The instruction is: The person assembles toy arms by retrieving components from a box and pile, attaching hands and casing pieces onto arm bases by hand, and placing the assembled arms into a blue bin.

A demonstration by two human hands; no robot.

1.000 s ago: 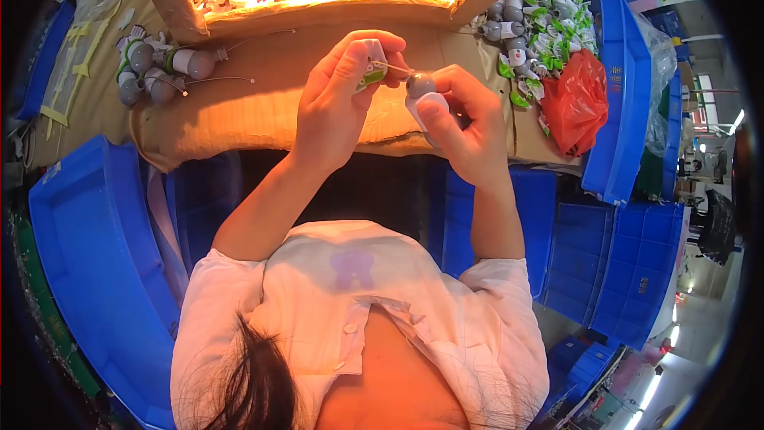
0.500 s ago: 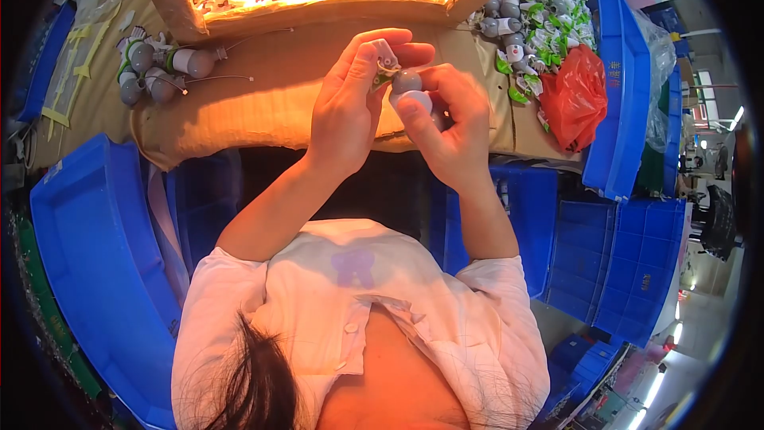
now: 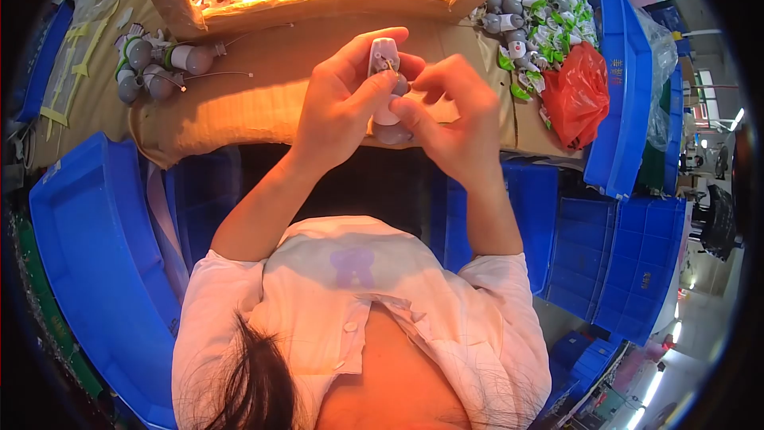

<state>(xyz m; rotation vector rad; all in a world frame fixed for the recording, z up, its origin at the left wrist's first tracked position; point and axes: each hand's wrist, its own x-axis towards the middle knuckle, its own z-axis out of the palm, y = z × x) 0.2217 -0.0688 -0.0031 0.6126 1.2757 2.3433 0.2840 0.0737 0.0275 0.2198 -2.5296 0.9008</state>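
Note:
My left hand [image 3: 338, 107] is closed around a small grey-and-white plastic figure. Its pale upper shell [image 3: 384, 54] shows small holes and points away from me. Below my left thumb, the figure's rounded grey-and-white body [image 3: 391, 126] hangs between the hands. My right hand [image 3: 461, 123] is at the figure's right side, its thumb tip against the body and its index finger bent close by. Whatever lies between those right fingertips is hidden. A thin yellowish strand, perhaps a wire, shows near my left thumb tip.
A lit cardboard box [image 3: 334, 8] of small parts stands at the back. Grey-and-white figures with wires [image 3: 163, 68] lie left. A pile of green-and-white parts [image 3: 549, 20] and a red plastic bag [image 3: 574, 95] lie right. Blue bins [image 3: 103, 271] flank the cardboard-covered bench [image 3: 263, 103].
The figure has turned more upright, with its round body now lower, toward me. My right fingers have loosened from around that body and shifted slightly right. My left hand has moved slightly left.

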